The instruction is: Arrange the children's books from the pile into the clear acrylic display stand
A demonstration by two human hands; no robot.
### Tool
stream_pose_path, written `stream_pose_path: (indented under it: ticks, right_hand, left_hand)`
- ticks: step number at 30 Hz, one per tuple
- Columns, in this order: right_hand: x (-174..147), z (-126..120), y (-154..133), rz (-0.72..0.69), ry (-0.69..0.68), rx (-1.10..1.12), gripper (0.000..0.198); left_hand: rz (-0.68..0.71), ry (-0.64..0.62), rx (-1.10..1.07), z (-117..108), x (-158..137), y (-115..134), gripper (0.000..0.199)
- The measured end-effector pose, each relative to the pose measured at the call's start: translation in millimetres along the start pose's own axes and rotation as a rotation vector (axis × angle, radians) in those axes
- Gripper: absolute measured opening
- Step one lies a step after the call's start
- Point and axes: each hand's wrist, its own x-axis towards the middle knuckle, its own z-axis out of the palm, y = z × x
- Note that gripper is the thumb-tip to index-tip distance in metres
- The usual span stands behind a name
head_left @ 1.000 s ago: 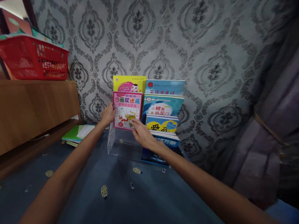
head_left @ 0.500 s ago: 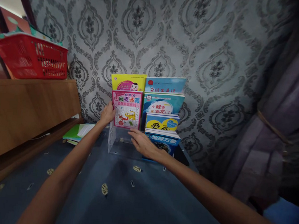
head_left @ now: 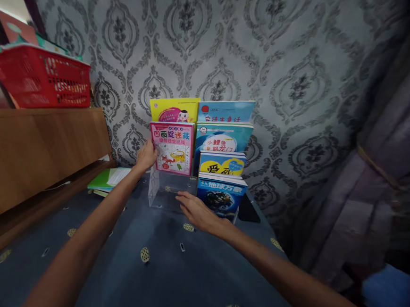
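Observation:
A pink picture book (head_left: 172, 148) stands upright on the left side of a clear plastic book rack (head_left: 167, 200), in front of a yellow book (head_left: 173, 108). My left hand (head_left: 147, 156) is closed on the pink book's left edge, its fingertips partly hidden. Low before the rack, my right hand (head_left: 197, 212) has its fingers stretched out to the left and holds nothing. Just behind it, on the rack's right side, is a dark blue book with a globe (head_left: 219, 197). Yellow-and-blue (head_left: 221, 164), teal (head_left: 224, 137) and light blue books (head_left: 226, 110) rise in steps behind that one.
The rack stands on a dark blue patterned cloth (head_left: 145, 281) against a wallpapered wall. Left of it lie green books and papers (head_left: 109, 179), beside a wooden ledge (head_left: 41, 155) bearing a red basket (head_left: 54, 78). A flat black object (head_left: 249, 211) lies at the right; a curtain (head_left: 355, 222) hangs beyond.
My right hand has dropped from the pink book's lower edge to the rack's lower front, uncovering more of the globe book. My left hand stays at the pink book's left edge.

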Motion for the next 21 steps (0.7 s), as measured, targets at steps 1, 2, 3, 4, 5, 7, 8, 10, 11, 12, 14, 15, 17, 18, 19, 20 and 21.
stream_pose_path:
  ticks: [1,2,3,4,5,7,8,10,11,12,14,15,17,18,19,20,21]
  right_hand:
    - [-3,3,2,0.001,-0.001,0.003,0.038]
    - [-5,5,4,0.003,0.0,0.008,0.038]
    - [-7,8,4,0.002,0.001,0.014,0.038]
    - [-9,9,5,0.003,0.004,0.021,0.038]
    - [-11,11,4,0.005,0.003,0.027,0.038]
    - [-15,14,2,0.012,-0.006,0.033,0.039]
    - [-17,15,0,0.019,-0.012,0.034,0.039]
    - [-21,17,-4,0.029,-0.029,0.045,0.039]
    - [-24,18,-7,0.033,-0.032,0.055,0.039]
    - [-26,20,-9,0.038,-0.034,0.066,0.039]
    - [-32,22,-14,0.045,-0.041,0.089,0.04]
    - [-34,23,-17,0.051,-0.047,0.099,0.04]
    - [-39,27,-21,0.068,-0.053,0.124,0.041]
    - [-41,29,-23,0.074,-0.054,0.139,0.041]
    - [-42,32,-24,0.08,-0.049,0.153,0.041]
    - [-44,34,-25,0.083,-0.045,0.166,0.041]
    - [-46,37,-26,0.085,-0.041,0.175,0.04]
  left_hand:
    - [-0.005,0.0,0.0,0,0,0,0.027]
    - [-0.009,0.0,-0.001,0,0,0,0.027]
    - [-0.011,0.0,-0.002,0,-1,0,0.027]
    - [-0.011,0.002,-0.004,0,-1,0,0.028]
    - [-0.009,0.004,-0.009,0,-1,0,0.029]
    - [-0.005,0.006,-0.022,-1,-2,0,0.03]
    - [-0.006,0.004,-0.026,-2,-3,0,0.03]
    - [-0.017,-0.005,-0.028,-3,-4,0,0.03]
    - [-0.022,-0.009,-0.029,-3,-5,0,0.029]
    - [-0.024,-0.012,-0.033,-4,-5,0,0.03]
    - [-0.022,-0.015,-0.049,-4,-7,-1,0.03]
    - [-0.02,-0.016,-0.059,-3,-8,-2,0.031]
    - [-0.016,-0.016,-0.073,-3,-9,-3,0.032]
    - [-0.014,-0.019,-0.075,-2,-10,-4,0.032]
    - [-0.012,-0.022,-0.076,-2,-11,-4,0.033]
    - [-0.011,-0.027,-0.075,-2,-11,-5,0.034]
    - [-0.01,-0.032,-0.076,-2,-12,-6,0.035]
